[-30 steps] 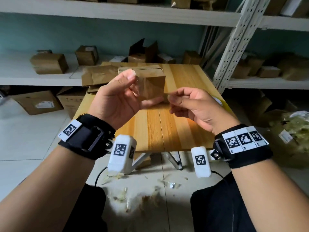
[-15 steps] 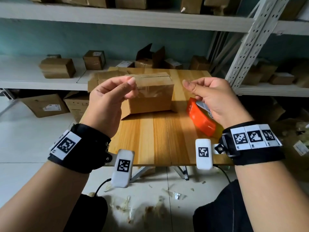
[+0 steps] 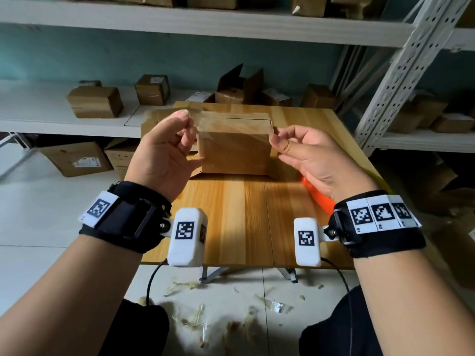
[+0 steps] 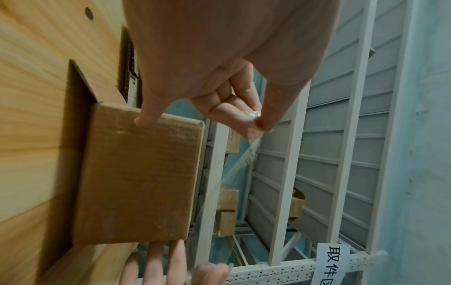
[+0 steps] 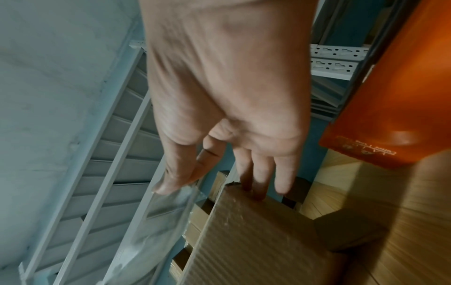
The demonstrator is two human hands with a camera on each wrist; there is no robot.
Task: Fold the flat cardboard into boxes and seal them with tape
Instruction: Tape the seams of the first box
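At frame centre the cardboard box stands folded but unsealed, while left hand and right hand pinch a clear tape strip taut above it.

The hands now stand wider apart than a second ago: the left hand pinches one end of a clear tape strip and the right hand the other, so the strip stretches taut across the cardboard box. The right hand, earlier lower and near the left, now covers most of the orange tape dispenser on the table.
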